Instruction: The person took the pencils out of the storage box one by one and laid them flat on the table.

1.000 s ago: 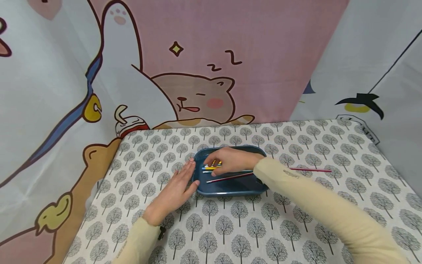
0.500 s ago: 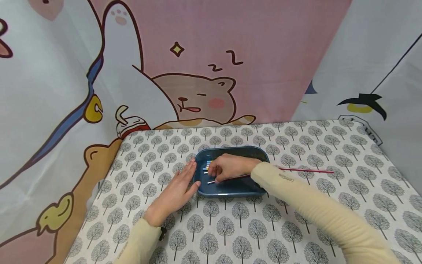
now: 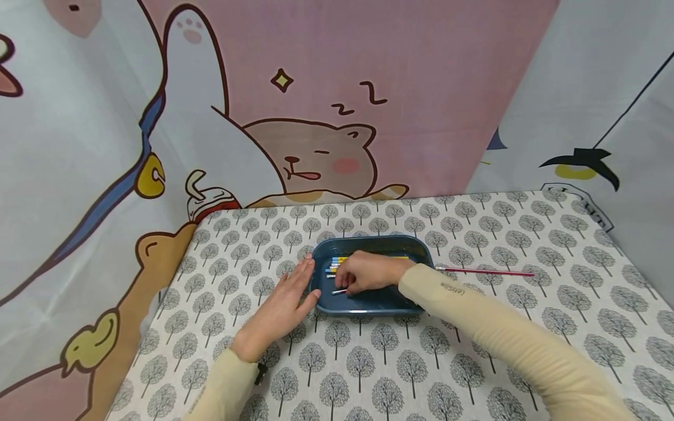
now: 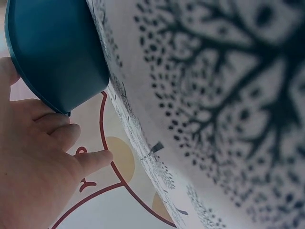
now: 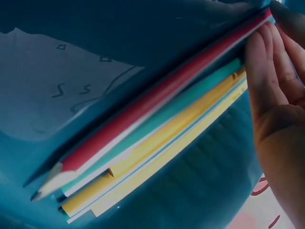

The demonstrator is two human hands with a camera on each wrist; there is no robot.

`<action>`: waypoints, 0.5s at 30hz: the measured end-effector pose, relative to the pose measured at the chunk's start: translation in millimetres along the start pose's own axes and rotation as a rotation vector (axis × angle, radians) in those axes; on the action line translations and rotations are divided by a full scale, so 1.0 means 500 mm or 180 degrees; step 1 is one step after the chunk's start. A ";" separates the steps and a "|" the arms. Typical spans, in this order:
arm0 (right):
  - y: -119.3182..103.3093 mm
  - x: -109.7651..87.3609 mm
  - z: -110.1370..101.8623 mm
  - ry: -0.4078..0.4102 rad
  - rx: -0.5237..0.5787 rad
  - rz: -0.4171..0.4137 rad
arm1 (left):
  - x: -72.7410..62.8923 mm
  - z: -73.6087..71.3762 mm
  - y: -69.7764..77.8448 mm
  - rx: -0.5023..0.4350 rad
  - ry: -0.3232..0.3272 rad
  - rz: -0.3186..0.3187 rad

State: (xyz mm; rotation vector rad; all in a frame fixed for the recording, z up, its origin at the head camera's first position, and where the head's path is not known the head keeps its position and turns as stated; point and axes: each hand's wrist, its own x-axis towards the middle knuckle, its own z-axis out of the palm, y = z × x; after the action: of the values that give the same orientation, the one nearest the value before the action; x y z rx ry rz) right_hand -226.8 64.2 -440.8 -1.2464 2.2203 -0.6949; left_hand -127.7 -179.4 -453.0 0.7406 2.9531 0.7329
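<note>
In the head view my left hand is at the left end of a dark blue tray, its fingers fairly straight and their tips at the rim. The left wrist view shows these fingers against the tray's outer wall. My right hand is inside the tray, pinching a red pencil near its eraser end. That pencil's sharpened tip points away from the hand in the right wrist view. Beside it lie a green pencil and several yellow and blue-striped ones, side by side.
To the right of the tray a second red pencil lies on the tree-print tablecloth. Curtains with cartoon animals hang behind the table and along its sides.
My right hand has moved from over the yellow pencils toward the near side of the tray and taken the red pencil's eraser end. The left hand keeps its place.
</note>
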 end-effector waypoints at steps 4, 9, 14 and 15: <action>0.001 0.000 0.006 0.0048 -0.0083 -0.0021 | -0.001 0.002 0.000 -0.0001 -0.0002 -0.0022; 0.002 0.000 0.009 0.0083 -0.0189 -0.0089 | -0.001 0.002 0.000 0.0010 -0.0014 -0.0019; 0.007 0.003 0.010 0.0102 -0.0258 -0.0131 | 0.000 0.000 0.001 -0.0003 -0.0021 -0.0015; 0.007 0.003 0.010 0.0106 -0.0259 -0.0134 | 0.000 -0.001 0.001 -0.0013 -0.0021 -0.0021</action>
State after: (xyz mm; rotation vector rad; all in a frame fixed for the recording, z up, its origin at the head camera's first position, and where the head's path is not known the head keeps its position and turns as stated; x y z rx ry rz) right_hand -226.6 63.5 -447.2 -1.3340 2.2757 -0.6514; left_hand -127.5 -179.2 -452.6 0.7314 2.9460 0.7343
